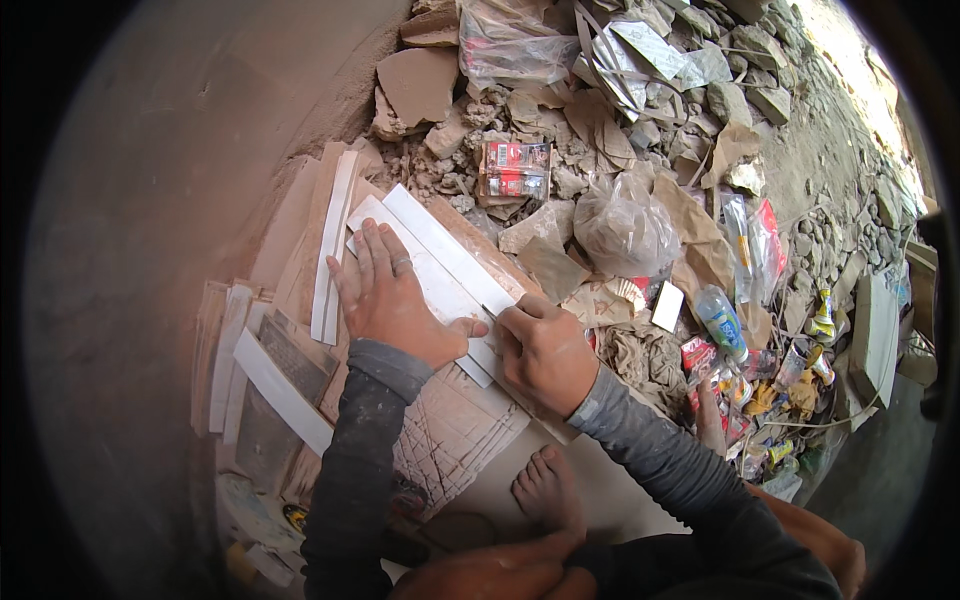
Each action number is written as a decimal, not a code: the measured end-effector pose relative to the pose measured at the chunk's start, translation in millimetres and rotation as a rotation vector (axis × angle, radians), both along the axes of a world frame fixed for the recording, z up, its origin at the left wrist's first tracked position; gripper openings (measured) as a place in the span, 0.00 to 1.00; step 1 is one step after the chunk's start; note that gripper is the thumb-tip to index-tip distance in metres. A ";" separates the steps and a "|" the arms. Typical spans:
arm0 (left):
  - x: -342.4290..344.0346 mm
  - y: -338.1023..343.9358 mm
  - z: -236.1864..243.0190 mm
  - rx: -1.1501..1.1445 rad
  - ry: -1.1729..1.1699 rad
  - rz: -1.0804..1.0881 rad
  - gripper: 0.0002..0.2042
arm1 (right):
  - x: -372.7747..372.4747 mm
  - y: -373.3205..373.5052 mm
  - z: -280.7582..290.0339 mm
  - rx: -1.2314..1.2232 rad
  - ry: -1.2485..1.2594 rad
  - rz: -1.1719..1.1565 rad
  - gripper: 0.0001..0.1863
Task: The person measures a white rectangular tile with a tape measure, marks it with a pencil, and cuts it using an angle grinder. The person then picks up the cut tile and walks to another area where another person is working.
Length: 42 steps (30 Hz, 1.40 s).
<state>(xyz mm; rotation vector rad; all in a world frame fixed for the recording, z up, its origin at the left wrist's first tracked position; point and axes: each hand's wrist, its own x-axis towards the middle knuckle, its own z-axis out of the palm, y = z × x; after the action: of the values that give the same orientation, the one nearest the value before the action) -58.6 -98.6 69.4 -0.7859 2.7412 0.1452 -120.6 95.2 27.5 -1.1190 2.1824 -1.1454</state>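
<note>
My left hand [395,300] is spread on white tile pieces [448,280], fingertips near their upper end and thumb toward my right hand [540,350]. My right hand is closed round a thin dark tool [490,313], too small to make out clearly, its tip at the tile strips. Beneath the tiles lies a scored, dusty board [445,450]. Narrow white strips [332,250] lie left of my left hand, and more cut pieces [280,395] lean in a stack farther left.
A bare wall or slab [150,250] runs along the left. Rubble [420,85] and crumpled plastic bags [620,225] lie beyond the tiles. A plastic bottle [720,322] and wrappers are at the right, near a long grey block [868,340]. My bare foot [540,485] is below the board.
</note>
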 end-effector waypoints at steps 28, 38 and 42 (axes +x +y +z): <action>-0.9 0.1 0.0 -0.003 -0.031 0.009 0.73 | 9.8 72.3 34.5 0.017 0.035 -0.118 0.08; 0.5 -1.9 -5.0 -0.035 -0.030 -0.018 0.73 | 27.9 57.3 0.9 -0.050 0.034 -0.147 0.08; 0.1 -1.8 -4.5 -0.034 -0.014 -0.017 0.73 | 23.6 57.1 9.4 0.004 0.023 -0.103 0.09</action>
<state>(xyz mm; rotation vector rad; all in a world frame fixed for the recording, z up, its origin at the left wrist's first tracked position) -58.5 -100.5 64.9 -0.7686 2.7430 0.0896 -97.0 152.3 36.9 -1.0337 2.2820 -1.1758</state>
